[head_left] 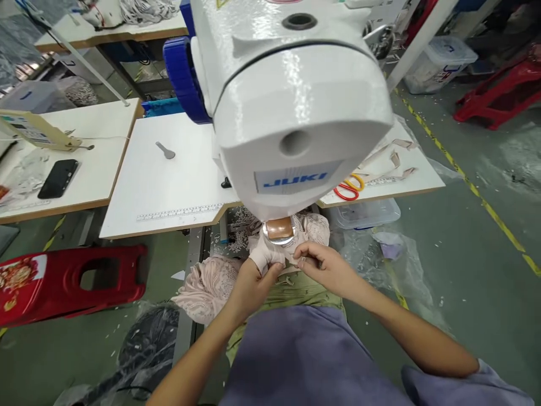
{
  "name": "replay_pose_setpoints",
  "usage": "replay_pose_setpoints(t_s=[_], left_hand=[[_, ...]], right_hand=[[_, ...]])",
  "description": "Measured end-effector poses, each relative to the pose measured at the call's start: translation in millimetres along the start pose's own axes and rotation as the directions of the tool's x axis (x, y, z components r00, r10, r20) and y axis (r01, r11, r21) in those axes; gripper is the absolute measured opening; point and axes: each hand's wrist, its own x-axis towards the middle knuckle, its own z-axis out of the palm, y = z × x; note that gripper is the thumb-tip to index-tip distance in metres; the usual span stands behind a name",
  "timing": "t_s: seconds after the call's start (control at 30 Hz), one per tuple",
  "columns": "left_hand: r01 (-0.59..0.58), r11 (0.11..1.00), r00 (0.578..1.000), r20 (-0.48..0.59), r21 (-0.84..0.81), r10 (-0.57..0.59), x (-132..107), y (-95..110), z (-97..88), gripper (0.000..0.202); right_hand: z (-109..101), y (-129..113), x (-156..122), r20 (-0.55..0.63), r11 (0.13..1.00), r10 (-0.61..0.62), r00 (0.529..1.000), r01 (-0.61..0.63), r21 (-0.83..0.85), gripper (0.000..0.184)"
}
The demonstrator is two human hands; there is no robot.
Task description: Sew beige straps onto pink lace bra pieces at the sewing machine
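Left grip (252, 279), right grip (327, 268) pinching beige fabric (264, 252); clear tub (369, 214) below tabletop (181, 180); lidded bin (439, 63), contents unclear.

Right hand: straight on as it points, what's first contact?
The right hand would first push into the pale fabric at its fingertips; the left hand seems next, though depth is unclear.

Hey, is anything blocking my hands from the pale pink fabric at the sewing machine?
Nothing visible does: your left hand and right hand both hold the pale pink fabric. The white sewing machine rises just beyond them.
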Motion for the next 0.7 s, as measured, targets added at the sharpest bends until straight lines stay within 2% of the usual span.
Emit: replay_pose_setpoints(t_s=[0.07,0.17,0.37,0.47,0.6,0.7], left_hand=[[0.014,1.0,0.999,0.032,0.013,-0.015,0,2,-1.3,0.02],[0.015,1.0,0.998,0.062,0.02,-0.016,-2,5,1.7,0.02],[-0.022,0.999,0.999,0.03,0.042,0.021,-4,12,12.3,0.018],[0.013,0.999,0.999,0.04,0.051,-0.015,-2,12,13.4,0.017],[0.077,0.997,0.996,0.045,0.02,-0.078,2,14,9.7,0.018],[0.117,0.993,0.993,0.032,0.029,-0.118,4,17,7.6,0.021]], right_hand=[[0,1,-2,-0.023,0.999,-0.022,0.999,0.021,-0.032,0.009],[0,0,-2,0.003,0.995,-0.04,0.999,0.04,-0.089,0.008],[-2,-6,1,0.056,0.982,-0.09,0.994,0.098,-0.16,0.013],[-5,-9,1,0.095,0.982,-0.086,0.992,0.1,-0.16,0.011],[-11,-9,6,0.1,0.992,-0.012,0.995,0.024,-0.126,0.011],[-15,-5,13,0.135,0.996,-0.036,0.99,0.047,-0.081,0.01]])
